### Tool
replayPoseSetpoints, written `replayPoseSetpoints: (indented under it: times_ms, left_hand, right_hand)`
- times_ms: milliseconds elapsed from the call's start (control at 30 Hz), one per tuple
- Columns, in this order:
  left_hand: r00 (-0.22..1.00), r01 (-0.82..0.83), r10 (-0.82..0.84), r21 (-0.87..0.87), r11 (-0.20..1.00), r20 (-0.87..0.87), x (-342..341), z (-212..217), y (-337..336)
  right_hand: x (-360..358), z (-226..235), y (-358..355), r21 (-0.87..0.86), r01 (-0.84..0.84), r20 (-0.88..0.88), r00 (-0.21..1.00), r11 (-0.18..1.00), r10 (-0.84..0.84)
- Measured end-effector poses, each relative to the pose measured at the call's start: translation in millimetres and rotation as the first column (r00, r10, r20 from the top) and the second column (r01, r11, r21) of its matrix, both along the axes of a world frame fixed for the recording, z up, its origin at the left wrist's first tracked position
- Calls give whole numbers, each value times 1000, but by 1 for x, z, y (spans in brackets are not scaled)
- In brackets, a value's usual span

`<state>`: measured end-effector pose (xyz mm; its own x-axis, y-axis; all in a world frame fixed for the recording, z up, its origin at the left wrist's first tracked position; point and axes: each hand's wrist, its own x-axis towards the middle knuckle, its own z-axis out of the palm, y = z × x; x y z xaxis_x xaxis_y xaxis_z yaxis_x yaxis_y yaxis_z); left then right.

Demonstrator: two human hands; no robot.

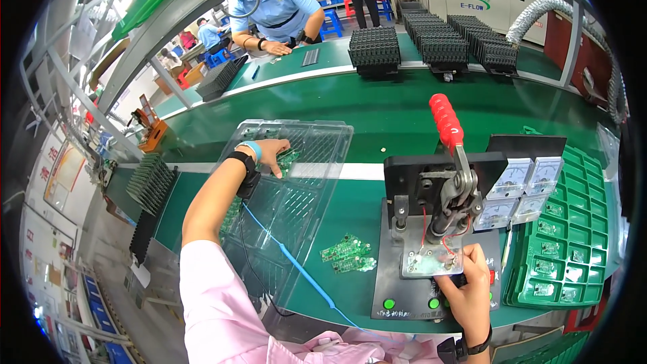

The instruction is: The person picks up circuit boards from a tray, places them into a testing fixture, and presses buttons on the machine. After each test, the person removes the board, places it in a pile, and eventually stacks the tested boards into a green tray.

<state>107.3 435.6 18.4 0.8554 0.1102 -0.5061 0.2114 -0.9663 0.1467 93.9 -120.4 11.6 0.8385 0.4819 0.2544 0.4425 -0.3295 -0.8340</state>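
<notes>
My left hand (268,154) reaches into a clear plastic tray (323,136), its thumb and fingers around a small green circuit board (289,160). A blue cord runs down from a band on that wrist. My right hand (470,288) is closed at the near right corner of a clear plate (424,264) on a black test fixture (392,290); what its fingers pinch is hidden. The fixture's toggle clamp has a red handle (445,119) standing up. Several loose green circuit boards (348,253) lie on the green mat between the tray and the fixture.
Panel meters (510,178) stand behind the fixture's right side. A green compartment tray (573,229) at the right holds boards. Black racks (374,49) line the far bench, where a person in blue (283,10) works. Another rack (149,185) stands at left.
</notes>
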Motion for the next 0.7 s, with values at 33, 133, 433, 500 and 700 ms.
replayPoseSetpoints:
  times_ms: [33,133,433,500,700]
  left_hand:
    - [1000,-3,3,3,1000,1,-4,-1,1]
    - [981,147,-153,54,988,122,-25,-12,13]
    - [947,-43,20,65,997,320,-64,-8,-21]
    - [801,-42,-28,103,994,598,-70,5,-34]
    - [886,134,-99,-44,990,453,-73,57,-161]
  right_hand:
    - [0,0,-1,10,5,4,1000,1000,-5]
    - [0,-2,2,9,-5,33,999,1000,5]
    - [-2,0,1,0,-23,-91,996,1000,23]
    - [-1,2,0,-10,-36,-61,998,999,35]
    - [3,1,0,-79,-74,-39,997,994,71]
